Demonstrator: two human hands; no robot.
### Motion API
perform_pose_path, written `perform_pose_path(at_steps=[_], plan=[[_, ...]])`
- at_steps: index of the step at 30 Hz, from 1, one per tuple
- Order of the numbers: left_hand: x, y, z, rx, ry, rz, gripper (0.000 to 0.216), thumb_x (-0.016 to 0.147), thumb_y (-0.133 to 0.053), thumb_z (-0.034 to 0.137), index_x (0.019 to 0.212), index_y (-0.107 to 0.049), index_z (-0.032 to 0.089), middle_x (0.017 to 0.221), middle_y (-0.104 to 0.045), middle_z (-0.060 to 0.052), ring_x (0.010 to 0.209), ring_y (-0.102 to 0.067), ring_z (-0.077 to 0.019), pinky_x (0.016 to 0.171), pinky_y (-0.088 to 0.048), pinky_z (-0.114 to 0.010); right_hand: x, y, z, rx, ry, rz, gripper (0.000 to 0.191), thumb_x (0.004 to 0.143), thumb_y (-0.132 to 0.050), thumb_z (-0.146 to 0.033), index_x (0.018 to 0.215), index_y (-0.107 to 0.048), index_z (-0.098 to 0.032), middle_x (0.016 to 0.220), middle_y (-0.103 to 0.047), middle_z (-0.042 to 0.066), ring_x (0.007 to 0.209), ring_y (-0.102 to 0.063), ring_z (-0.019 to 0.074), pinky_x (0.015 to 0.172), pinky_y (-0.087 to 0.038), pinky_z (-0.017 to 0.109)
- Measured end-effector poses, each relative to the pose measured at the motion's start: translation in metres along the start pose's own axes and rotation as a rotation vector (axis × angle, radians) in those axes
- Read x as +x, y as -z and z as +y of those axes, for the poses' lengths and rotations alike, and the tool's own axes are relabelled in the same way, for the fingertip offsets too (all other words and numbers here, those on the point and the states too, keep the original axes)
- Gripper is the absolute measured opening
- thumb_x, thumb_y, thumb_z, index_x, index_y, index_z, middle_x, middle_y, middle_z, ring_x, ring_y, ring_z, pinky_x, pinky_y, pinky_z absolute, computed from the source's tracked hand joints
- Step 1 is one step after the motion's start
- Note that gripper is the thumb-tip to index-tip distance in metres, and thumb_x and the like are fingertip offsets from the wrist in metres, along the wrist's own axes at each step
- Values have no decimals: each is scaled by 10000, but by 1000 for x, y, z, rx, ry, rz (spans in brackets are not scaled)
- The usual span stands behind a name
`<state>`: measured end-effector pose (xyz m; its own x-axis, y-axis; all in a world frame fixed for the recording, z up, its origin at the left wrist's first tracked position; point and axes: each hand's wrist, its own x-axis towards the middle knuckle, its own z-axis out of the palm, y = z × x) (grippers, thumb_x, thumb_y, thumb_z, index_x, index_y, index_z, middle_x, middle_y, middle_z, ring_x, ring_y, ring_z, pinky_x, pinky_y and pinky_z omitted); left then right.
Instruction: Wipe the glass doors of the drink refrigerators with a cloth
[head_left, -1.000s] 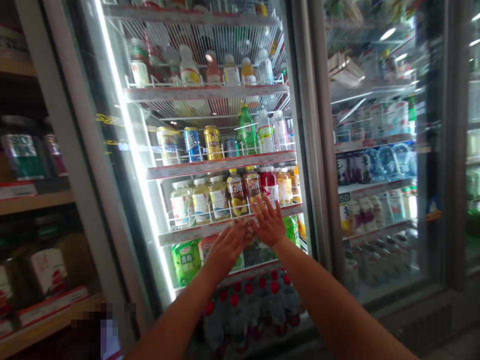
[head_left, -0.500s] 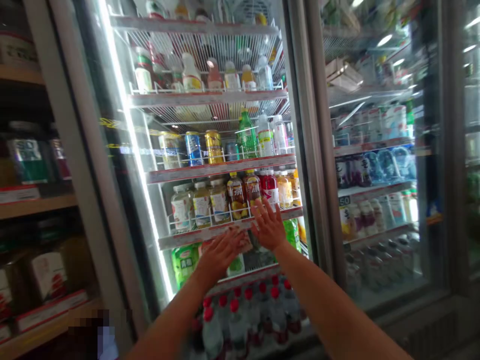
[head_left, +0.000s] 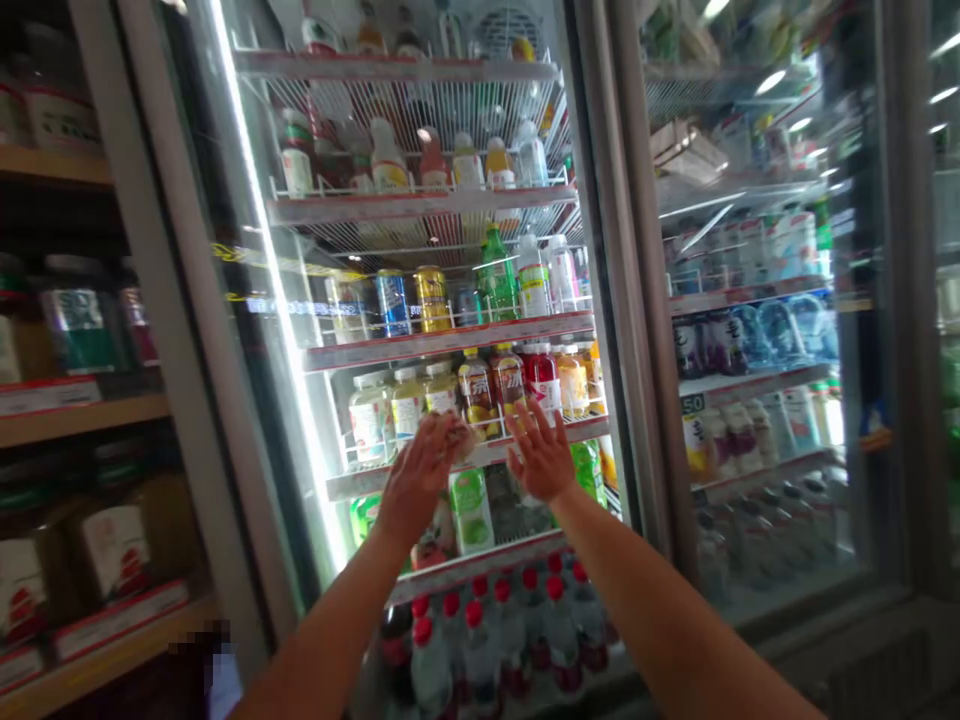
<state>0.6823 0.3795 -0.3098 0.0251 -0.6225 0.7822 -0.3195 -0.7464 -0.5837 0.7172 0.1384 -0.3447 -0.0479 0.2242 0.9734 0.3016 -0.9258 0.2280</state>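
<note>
Both my hands are raised flat against the glass door (head_left: 525, 130) of a lit drinks fridge. My left hand (head_left: 417, 474) has its fingers stretched out and slightly blurred, over the shelf rail (head_left: 352, 482) below a row of pale bottles (head_left: 390, 405). My right hand (head_left: 538, 452) is spread open just to its right, in front of amber and red bottles (head_left: 541, 375). Neither hand holds anything. A green carton (head_left: 471, 508) shows on the shelf beneath my hands.
Cans (head_left: 430, 296) and a green bottle (head_left: 498, 270) fill the shelf above. Red-capped water bottles (head_left: 480, 640) stand at the bottom. A second fridge door (head_left: 757, 300) is at the right. Wooden shelves (head_left: 82, 415) with jars stand at the left.
My left hand has slid up and left across the glass, uncovering the green carton. My right hand has stayed nearly in place. The view has shifted slightly.
</note>
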Motion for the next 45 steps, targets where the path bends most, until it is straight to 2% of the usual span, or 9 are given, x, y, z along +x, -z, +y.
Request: perform_pose_path(at_steps=[3, 9, 15, 21, 27, 30, 34, 40, 45], plan=[[9, -1, 2, 33, 146, 24, 608, 876, -463, -23, 1441, -504, 197, 1622, -281, -117, 1529, -174, -307, 1137, -414, -484, 0, 0, 0, 4, 4, 2, 608, 969, -506, -306, 1538, -340, -171, 1547, -450, 109, 1535, -182, 275, 1240, -98, 552], [-15, -14, 35, -79, -325, -55, 463, 924, -487, 71, 1344, -602, 227, 1582, -385, -17, 1510, -260, -225, 1142, -401, -358, -1, -2, 1, 9, 0, 1, 636, 969, -513, -306, 1555, -308, -171, 1553, -441, 111, 1538, -170, 272, 1243, -86, 555], [17, -8, 8, 21, 132, -12, 607, 858, -496, 10, 1438, -514, 188, 1622, -279, -111, 1528, -184, -306, 1155, -371, -483, 0, -2, 1, 15, 2, -9, 601, 958, -521, -315, 1520, -376, -159, 1560, -431, 109, 1541, -151, 287, 1241, -89, 562], [0, -10, 28, -39, -258, -84, 592, 905, -465, 48, 1469, -480, 231, 1597, -349, -39, 1514, -246, -230, 1167, -356, -379, -1, -2, 2, 2, -3, -25, 585, 968, -514, -327, 1517, -384, -170, 1571, -416, 100, 1545, -130, 274, 1245, -72, 553], [24, 4, -8, 132, 185, 79, 633, 918, -480, 61, 1520, -402, 238, 1617, -286, -112, 1530, -152, -329, 1185, -292, -567, -2, -2, 2, 21, -7, -36, 597, 963, -512, -319, 1522, -377, -160, 1586, -392, 97, 1543, -137, 286, 1243, -75, 567], [7, -1, 8, 21, 20, 44, 675, 897, -470, 31, 1544, -345, 176, 1632, -241, -131, 1531, -144, -324, 1190, -331, -529, -1, -2, 2, 27, -3, -33, 585, 966, -510, -322, 1513, -391, -151, 1581, -400, 100, 1542, -139, 286, 1244, -76, 565], [-18, -3, 23, -65, -285, -98, 639, 887, -455, 14, 1483, -452, 242, 1596, -361, -46, 1494, -300, -240, 1143, -423, -387, -2, -2, 1, 24, -7, -31, 613, 967, -510, -317, 1538, -350, -165, 1579, -403, 102, 1541, -147, 279, 1243, -85, 568], [14, 14, -33, -70, 255, 149, 514, 913, -402, 45, 1400, -509, 167, 1500, -445, -181, 1422, -406, -304, 1144, -399, -513, -2, -2, 1, 22, -17, -50, 647, 965, -506, -318, 1564, -302, -184, 1586, -390, 100, 1539, -158, 284, 1240, -90, 571], [20, 34, -10, -395, 514, 137, 425, 915, -454, 195, 1340, -450, 195, 1173, -655, -92, 1077, -663, -225, 894, -579, -384, -1, -1, 1, 25, -11, -46, 639, 964, -507, -317, 1557, -316, -177, 1582, -397, 99, 1539, -159, 286, 1240, -85, 571]])
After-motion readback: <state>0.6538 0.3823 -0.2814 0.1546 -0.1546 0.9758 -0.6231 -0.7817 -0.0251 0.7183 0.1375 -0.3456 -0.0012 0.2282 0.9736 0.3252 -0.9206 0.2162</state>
